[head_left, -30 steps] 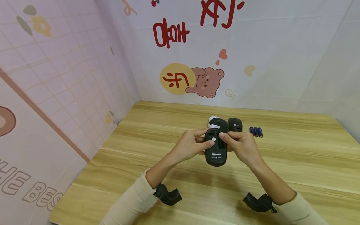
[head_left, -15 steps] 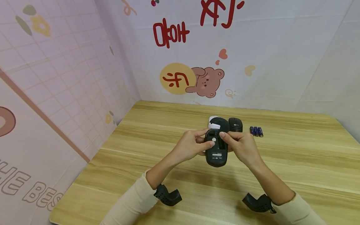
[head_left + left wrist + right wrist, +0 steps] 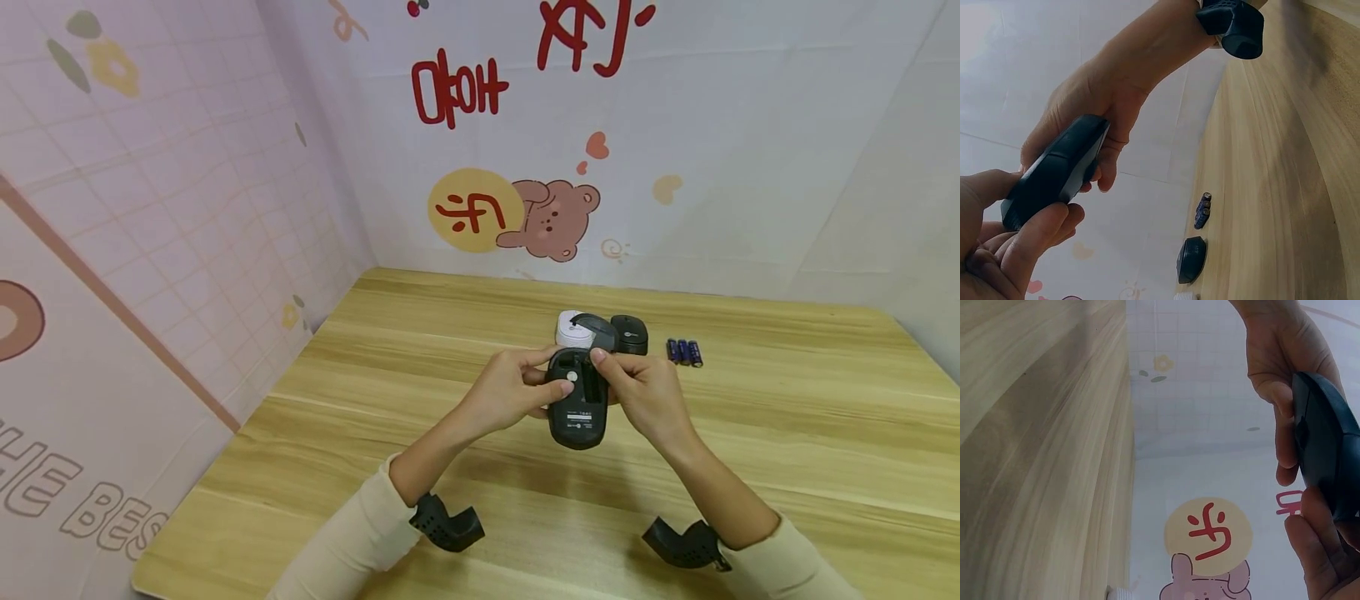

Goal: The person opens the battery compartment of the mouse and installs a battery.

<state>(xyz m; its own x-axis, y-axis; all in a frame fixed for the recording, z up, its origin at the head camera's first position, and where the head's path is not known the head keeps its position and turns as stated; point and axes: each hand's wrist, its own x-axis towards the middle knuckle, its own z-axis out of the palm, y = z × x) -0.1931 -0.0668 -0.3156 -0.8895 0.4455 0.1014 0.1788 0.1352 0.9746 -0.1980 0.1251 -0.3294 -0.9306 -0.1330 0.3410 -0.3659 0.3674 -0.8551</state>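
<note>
A black computer mouse [image 3: 577,417] is held above the table, underside up, its battery slot uncovered. My left hand [image 3: 498,390] grips its left side, thumb on the underside near a round pale spot. My right hand [image 3: 648,396] pinches the upper right edge, thumb beside the slot. A dark curved cover [image 3: 603,333] sticks up past the far end by the right fingers; whether it is attached cannot be told. The left wrist view shows the mouse [image 3: 1054,175] edge-on between both hands. In the right wrist view its dark shell [image 3: 1329,444] faces the camera.
Behind the hands stand a white mouse [image 3: 572,330], partly covered from view, and another black mouse [image 3: 630,332]. Three blue batteries [image 3: 684,352] lie to their right. The wooden table [image 3: 450,317] meets a printed wall cloth at the back.
The dark cover has shifted right and tilted, showing more of the white mouse behind it. The held mouse has come slightly nearer. Both hands keep their grip.
</note>
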